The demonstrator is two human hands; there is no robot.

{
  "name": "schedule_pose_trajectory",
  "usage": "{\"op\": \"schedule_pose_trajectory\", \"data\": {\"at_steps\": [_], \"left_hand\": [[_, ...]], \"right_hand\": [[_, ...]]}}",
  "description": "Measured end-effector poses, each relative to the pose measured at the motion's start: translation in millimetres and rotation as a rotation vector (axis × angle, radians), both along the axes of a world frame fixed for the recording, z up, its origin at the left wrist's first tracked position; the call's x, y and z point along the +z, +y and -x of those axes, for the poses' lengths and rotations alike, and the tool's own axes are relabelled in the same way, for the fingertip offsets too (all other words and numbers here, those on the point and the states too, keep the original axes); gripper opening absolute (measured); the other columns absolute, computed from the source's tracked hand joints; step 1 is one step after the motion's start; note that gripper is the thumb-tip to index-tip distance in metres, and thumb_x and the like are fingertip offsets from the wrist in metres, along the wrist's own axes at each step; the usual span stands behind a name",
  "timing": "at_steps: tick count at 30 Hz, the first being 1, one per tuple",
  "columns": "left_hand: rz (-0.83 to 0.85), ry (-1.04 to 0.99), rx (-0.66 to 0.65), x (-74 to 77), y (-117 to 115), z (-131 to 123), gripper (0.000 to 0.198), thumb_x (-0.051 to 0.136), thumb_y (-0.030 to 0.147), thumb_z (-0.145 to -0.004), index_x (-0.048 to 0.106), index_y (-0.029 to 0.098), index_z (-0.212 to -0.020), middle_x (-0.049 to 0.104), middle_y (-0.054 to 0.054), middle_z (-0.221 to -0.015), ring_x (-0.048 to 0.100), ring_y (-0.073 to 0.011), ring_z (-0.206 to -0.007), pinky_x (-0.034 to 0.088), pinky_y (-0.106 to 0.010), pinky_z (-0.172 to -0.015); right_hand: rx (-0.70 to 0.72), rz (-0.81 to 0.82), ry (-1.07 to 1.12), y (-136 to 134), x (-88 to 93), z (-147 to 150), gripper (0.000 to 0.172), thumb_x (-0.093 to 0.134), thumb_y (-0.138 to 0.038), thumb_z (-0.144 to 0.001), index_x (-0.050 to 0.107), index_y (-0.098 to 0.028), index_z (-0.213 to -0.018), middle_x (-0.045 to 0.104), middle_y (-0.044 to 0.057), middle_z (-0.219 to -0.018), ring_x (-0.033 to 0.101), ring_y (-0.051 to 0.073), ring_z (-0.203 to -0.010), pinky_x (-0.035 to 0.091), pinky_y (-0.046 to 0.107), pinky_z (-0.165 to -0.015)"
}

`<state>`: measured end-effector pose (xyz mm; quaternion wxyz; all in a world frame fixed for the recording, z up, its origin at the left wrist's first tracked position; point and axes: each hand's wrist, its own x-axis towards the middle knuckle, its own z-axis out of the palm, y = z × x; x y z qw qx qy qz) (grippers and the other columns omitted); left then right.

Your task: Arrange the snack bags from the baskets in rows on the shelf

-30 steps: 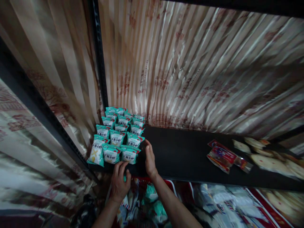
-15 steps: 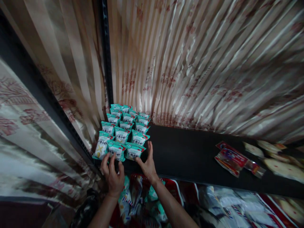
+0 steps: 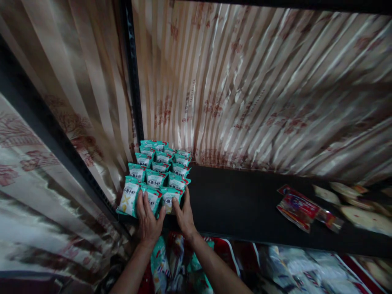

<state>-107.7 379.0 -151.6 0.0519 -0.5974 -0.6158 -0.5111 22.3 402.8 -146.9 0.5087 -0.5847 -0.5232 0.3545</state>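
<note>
Several small teal and white snack packets (image 3: 156,178) stand in rows on a black shelf, tight in its left corner. My left hand (image 3: 150,220) lies with straight fingers against the face of the front middle packet (image 3: 152,197), its thumb held apart. The front right packet (image 3: 167,198) has the thumb of my right hand (image 3: 185,216) on its face, while the fingers extend along its right side. Left of my left hand leans another packet (image 3: 128,198) at the shelf's front edge. Both hands have their fingers stretched out, lifting nothing.
The black shelf (image 3: 235,196) runs to the right, bearing a red packet (image 3: 298,208) and pale flat packs (image 3: 367,218). Patterned curtain (image 3: 245,90) hangs behind, and a dark upright post (image 3: 132,73) marks the corner. Below the shelf, open boxes hold more teal packets (image 3: 161,261) and clear bags (image 3: 294,265).
My left hand has moved up and right onto the front middle packet. My right hand has shifted slightly left, closer against the front right packet. The view has tilted slightly.
</note>
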Motion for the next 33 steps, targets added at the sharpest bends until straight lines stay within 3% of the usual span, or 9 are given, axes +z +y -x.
{"op": "schedule_pose_trajectory", "data": {"at_steps": [5, 15, 25, 30, 33], "left_hand": [[-0.037, 0.073, 0.061, -8.1, 7, -1, 0.076, 0.057, 0.043, -0.082, 0.021, 0.014, -0.143, 0.035, -0.024, -0.139, 0.035, -0.0351, -0.13, 0.037, -0.052, -0.099], [-0.077, 0.1, 0.029, 0.8, 9, 11, 0.068, 0.057, 0.031, -0.084, 0.026, 0.016, -0.143, 0.043, -0.022, -0.135, 0.043, -0.0324, -0.124, 0.04, -0.047, -0.097], [-0.051, 0.087, 0.031, -8.3, 7, 8, 0.073, 0.054, 0.034, -0.086, 0.016, 0.016, -0.145, 0.029, -0.024, -0.144, 0.029, -0.0343, -0.134, 0.035, -0.053, -0.102], [-0.103, 0.075, 0.042, -6.0, 8, 5, 0.069, 0.055, 0.034, -0.085, 0.022, 0.019, -0.144, 0.023, -0.022, -0.147, 0.024, -0.0359, -0.136, 0.03, -0.056, -0.104], [-0.11, 0.099, 0.031, -2.0, 5, 4, 0.07, 0.059, 0.034, -0.083, 0.025, 0.022, -0.143, 0.021, -0.02, -0.149, 0.021, -0.0372, -0.137, 0.027, -0.058, -0.105]], "right_hand": [[-0.033, -0.038, -0.039, 7, -5.5, 5, 0.078, 0.051, -0.052, -0.083, 0.021, -0.017, -0.146, 0.04, 0.013, -0.144, 0.04, 0.027, -0.131, 0.03, 0.043, -0.109], [-0.046, -0.008, -0.024, 4, -6.4, 6, 0.084, 0.054, -0.055, -0.08, 0.019, -0.018, -0.146, 0.038, 0.012, -0.146, 0.035, 0.028, -0.134, 0.028, 0.044, -0.11], [-0.013, -0.021, 0.027, -3, -7.6, 10, 0.086, 0.056, -0.054, -0.079, 0.017, -0.018, -0.146, 0.03, 0.012, -0.149, 0.028, 0.026, -0.137, 0.023, 0.045, -0.113], [-0.028, -0.084, 0.022, -7, -9.7, 3, 0.095, 0.06, -0.057, -0.074, 0.014, -0.015, -0.146, 0.021, 0.013, -0.152, 0.021, 0.028, -0.14, 0.019, 0.047, -0.114], [-0.066, -0.105, 0.049, -4, -7.6, -5, 0.088, 0.052, -0.059, -0.079, 0.013, -0.018, -0.147, 0.016, 0.01, -0.154, 0.014, 0.025, -0.142, 0.013, 0.046, -0.115]]}}
